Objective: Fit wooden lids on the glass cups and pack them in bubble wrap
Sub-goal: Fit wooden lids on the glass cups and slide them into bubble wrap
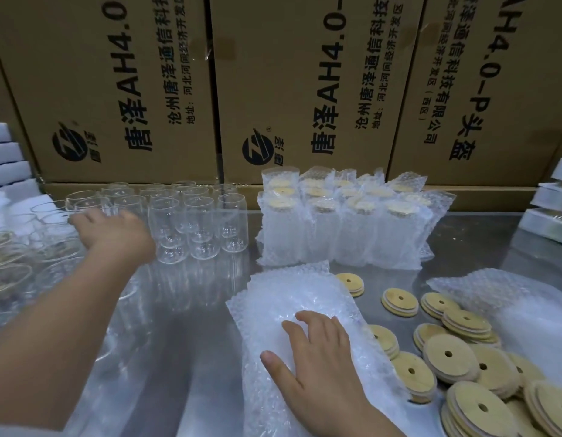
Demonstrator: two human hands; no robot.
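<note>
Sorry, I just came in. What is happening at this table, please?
A person is in the middle of packing. The left hand reaches among the bare glass cups at the left; whether it grips one is unclear. The right hand rests, fingers spread, on a pile of bubble wrap in front. Loose wooden lids lie at the right, and wrapped cups with lids fitted stand at the back.

Clear glass cups are standing upright at the back-left of the bench. Wooden lids are lying scattered at the front-right. Bubble wrap is lying flat between them.
</note>
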